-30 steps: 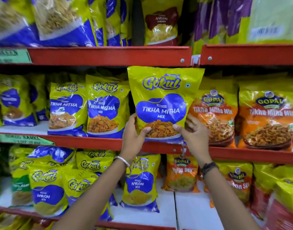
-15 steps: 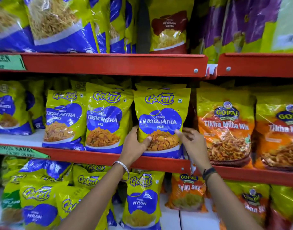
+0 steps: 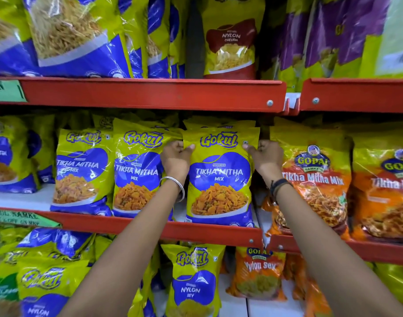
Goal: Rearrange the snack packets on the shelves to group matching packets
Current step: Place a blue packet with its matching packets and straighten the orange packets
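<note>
Both arms are reaching up to the middle shelf (image 3: pixel 150 227). The left hand (image 3: pixel 176 157) and right hand (image 3: pixel 265 156) are pinching the upper corners of the Gokul packet (image 3: pixel 220 179), thumbs in front, fingers curled behind. It is standing upright between matching packets (image 3: pixel 136 170) and Gopal packets (image 3: pixel 314 186).

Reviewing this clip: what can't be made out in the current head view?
- Packets behind the held Gokul Tikha Mitha packet: hidden by it; their count is unclear.
- Fingers of the left hand and right hand: curled behind the packet's top corners.
- Green shelf label: cut off by the left edge.
- Purple packets: blurred, printing unreadable.
</note>
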